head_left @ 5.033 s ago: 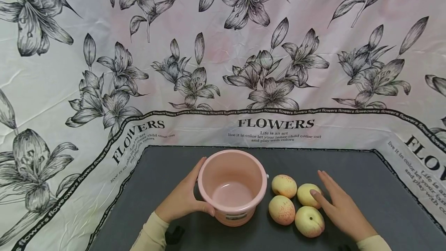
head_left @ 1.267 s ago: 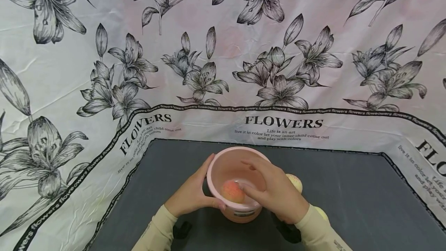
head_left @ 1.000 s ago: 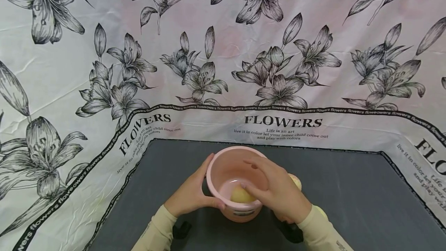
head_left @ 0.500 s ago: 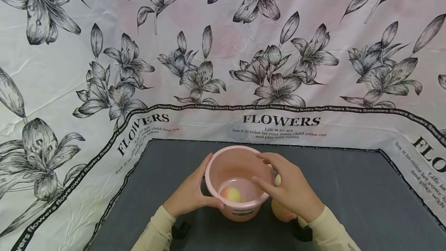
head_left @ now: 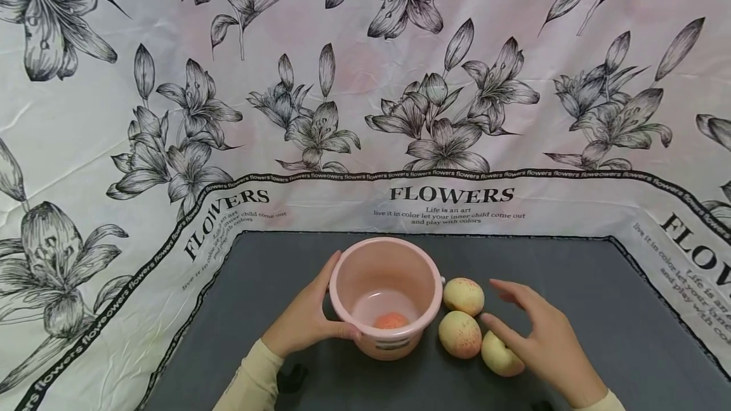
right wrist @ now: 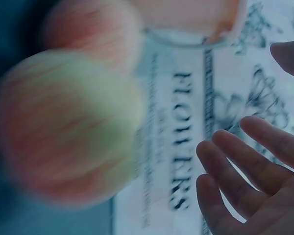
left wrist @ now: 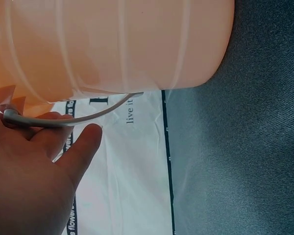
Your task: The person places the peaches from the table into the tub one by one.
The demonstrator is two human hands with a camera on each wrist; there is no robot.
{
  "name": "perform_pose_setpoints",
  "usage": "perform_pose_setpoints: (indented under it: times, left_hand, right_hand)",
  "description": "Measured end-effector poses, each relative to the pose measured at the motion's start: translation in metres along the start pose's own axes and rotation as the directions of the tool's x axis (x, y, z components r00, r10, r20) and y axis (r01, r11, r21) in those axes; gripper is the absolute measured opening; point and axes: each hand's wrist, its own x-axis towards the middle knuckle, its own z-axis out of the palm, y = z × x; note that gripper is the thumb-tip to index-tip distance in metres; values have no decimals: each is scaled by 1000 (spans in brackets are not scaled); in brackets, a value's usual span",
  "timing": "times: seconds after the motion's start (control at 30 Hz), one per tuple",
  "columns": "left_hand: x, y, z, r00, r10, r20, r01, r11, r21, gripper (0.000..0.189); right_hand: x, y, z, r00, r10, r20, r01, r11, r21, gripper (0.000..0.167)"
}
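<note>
A pink bucket (head_left: 386, 265) stands upright on the dark tabletop, with one reddish peach (head_left: 391, 320) lying at its bottom. My left hand (head_left: 305, 316) holds the bucket's left side, thumb along the front of the rim. In the left wrist view, a thin grey handle (left wrist: 63, 121) crosses in front of the fingers. Right of the bucket, three yellow-red peaches sit close together: a back one (head_left: 464, 296), a front left one (head_left: 460, 334) and a front right one (head_left: 501, 355). My right hand (head_left: 548, 338) hovers with spread fingers over the front right peach, holding nothing.
The dark grey tabletop (head_left: 599, 297) ends at the back against a white and pink cloth (head_left: 365, 208) printed with lilies and the word FLOWERS. A small dark object (head_left: 292, 378) shows by the left wrist.
The right hand has put a peach from the group into the bucket, let it go, and come back right to the other peaches. The peach rolled inside the bucket. The left hand kept its hold.
</note>
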Motion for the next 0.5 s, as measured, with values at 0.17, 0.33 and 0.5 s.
perform_pose_setpoints:
  times: [0.17, 0.33, 0.5]
  left_hand:
    - [-2, 0, 0, 1000, -4, -1, 4, 1000, 1, 141]
    - [-1, 0, 0, 1000, -6, 1, 6, 1000, -17, 142]
    - [0, 1, 1, 1000, -7, 2, 7, 1000, -24, 142]
  right_hand:
    - [-25, 31, 7, 986, 126, 104, -123, 992, -35, 63]
    - [-35, 45, 14, 963, 195, 184, -189, 981, -49, 74]
    - [-40, 49, 22, 954, 208, 218, -200, 978, -58, 84]
